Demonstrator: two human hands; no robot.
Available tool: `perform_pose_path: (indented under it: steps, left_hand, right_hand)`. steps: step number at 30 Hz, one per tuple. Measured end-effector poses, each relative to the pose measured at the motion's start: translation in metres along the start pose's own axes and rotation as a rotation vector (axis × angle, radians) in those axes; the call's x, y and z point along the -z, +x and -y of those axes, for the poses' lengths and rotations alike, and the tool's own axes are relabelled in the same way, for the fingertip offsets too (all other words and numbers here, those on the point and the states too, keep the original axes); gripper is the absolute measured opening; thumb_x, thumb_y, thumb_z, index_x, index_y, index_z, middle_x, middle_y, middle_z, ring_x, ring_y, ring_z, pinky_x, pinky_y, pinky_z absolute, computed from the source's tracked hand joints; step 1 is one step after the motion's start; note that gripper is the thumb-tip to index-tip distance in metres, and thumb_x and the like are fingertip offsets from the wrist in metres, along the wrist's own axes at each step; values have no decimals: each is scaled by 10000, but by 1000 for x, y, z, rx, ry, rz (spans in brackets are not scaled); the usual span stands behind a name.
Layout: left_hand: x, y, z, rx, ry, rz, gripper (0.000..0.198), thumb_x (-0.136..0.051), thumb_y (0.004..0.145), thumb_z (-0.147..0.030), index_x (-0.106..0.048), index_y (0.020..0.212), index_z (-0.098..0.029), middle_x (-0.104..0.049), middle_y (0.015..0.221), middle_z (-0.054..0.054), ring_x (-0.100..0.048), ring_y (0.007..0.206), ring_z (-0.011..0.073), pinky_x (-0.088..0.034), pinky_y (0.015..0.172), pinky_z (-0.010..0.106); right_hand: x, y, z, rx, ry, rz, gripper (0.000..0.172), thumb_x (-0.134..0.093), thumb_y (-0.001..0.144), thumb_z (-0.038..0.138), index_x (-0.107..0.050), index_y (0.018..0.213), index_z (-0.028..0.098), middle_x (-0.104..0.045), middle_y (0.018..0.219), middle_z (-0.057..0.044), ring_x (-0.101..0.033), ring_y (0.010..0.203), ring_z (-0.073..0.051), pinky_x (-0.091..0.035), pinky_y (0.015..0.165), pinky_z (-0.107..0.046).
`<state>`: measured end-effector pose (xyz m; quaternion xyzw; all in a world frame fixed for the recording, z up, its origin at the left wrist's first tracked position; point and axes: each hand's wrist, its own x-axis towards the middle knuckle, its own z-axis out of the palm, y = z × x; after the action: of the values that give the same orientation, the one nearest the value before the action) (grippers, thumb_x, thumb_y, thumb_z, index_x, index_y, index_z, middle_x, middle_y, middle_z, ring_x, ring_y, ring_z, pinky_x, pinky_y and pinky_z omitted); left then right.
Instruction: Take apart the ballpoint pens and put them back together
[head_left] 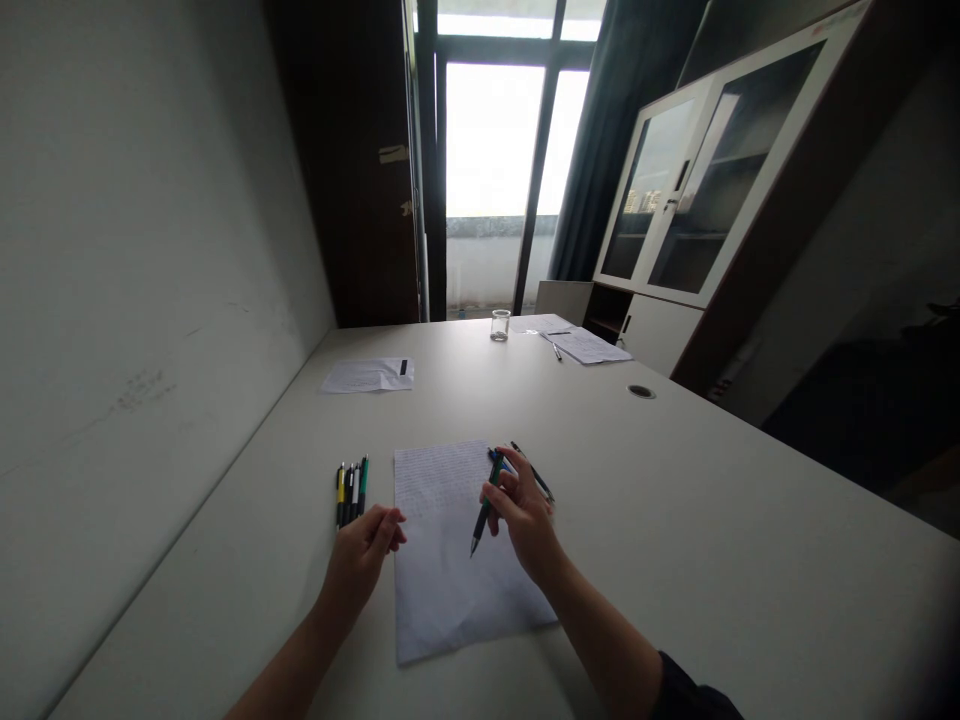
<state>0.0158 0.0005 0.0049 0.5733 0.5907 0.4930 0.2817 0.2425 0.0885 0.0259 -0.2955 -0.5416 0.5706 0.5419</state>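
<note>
I see my right hand pinching a green pen, tip down over the paper on the table; my left hand sits half-curled, empty, near a row of pens.

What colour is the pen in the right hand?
The pen in the right hand is dark green, seen in the head view.

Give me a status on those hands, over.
Right hand grips green pen over sheet. Left hand empty at sheet's left edge, beside four pens. More pens behind right hand.
</note>
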Motion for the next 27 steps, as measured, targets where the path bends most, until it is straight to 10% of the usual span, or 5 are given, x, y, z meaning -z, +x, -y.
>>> perform_pose_path:
  steps: [27]
  left_hand:
    - [0, 0, 1, -6, 9, 8, 351, -467, 947, -449, -657, 864, -167, -683, 704, 39, -631, 632, 159, -506, 596, 248]
  right_hand:
    - [1, -1, 2, 11, -5, -21, 502, -618, 878, 309, -365, 1312, 294, -546, 755, 41, -498, 547, -111, -447, 417, -214]
